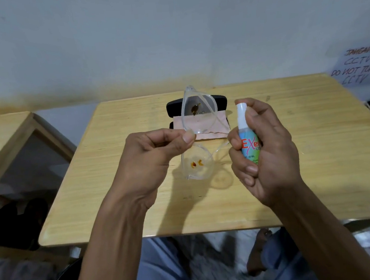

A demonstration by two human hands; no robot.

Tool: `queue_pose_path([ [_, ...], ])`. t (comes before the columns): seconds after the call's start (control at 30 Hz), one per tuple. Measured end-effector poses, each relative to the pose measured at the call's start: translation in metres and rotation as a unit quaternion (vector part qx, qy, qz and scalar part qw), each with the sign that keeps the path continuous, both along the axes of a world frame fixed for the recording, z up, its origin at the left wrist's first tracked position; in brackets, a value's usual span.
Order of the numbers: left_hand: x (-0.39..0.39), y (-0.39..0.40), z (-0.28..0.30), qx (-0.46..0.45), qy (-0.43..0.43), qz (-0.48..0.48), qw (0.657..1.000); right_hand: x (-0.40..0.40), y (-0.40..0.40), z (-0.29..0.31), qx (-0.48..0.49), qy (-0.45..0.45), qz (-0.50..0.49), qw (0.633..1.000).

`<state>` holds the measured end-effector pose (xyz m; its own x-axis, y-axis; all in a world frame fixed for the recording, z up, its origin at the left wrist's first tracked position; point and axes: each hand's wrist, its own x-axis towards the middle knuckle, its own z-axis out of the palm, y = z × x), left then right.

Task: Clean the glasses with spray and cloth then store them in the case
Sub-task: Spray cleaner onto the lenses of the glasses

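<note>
Left hand (156, 158) raised over the wooden table (122, 204), thumb and forefinger pinched on the bridge of clear-framed glasses (198, 136), other fingers curled in. Glasses held on end above the tabletop, one lens up, one down. Upper lens marked with a dark brown smear, lower lens with small orange-red spots. One temple arm angled out to the right, toward the other hand.

Right hand (264, 150) wrapped around a small spray bottle (248, 136), held upright just beside the glasses, forefinger arched over the white pump top. Label in blue and green with red letters, only partly readable behind the fingers.

Black glasses case (175, 105) lying open at the far middle of the table, behind the glasses. Pink cleaning cloth (205, 126) spread flat over the case's near half, its zigzag edge reaching onto the wood.

Second wooden table (0, 137) off to the left, apart from the first. Handwritten paper sign (360, 66) on the wall at far right, cut off by the frame edge. Knees in light blue trousers and a bare foot visible below the table's near edge.
</note>
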<state>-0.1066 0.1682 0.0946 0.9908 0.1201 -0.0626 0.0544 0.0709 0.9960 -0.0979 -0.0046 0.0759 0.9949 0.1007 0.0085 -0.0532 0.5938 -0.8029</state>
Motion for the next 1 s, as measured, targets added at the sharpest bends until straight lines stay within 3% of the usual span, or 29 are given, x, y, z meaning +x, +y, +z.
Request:
queue_pose_path([
  [0.17,-0.001,0.002,-0.003,0.003,0.01,0.003,1.0,0.002,0.0,-0.001,0.02,-0.009,-0.028,0.999],
  [0.37,-0.001,0.002,-0.003,0.009,0.015,0.005,1.0,0.001,0.0,-0.006,-0.036,-0.012,-0.023,0.999],
  [0.73,-0.003,0.011,-0.005,0.028,-0.007,0.032,0.999,0.0,-0.014,-0.014,-0.054,-0.031,-0.074,0.995],
  [0.83,-0.005,0.02,-0.006,0.111,-0.03,0.085,0.99,0.007,-0.03,-0.019,-0.144,-0.032,-0.147,0.978],
  [1.0,-0.006,0.032,-0.014,0.277,-0.049,0.193,0.94,0.029,-0.067,-0.033,-0.402,-0.065,-0.219,0.887],
])
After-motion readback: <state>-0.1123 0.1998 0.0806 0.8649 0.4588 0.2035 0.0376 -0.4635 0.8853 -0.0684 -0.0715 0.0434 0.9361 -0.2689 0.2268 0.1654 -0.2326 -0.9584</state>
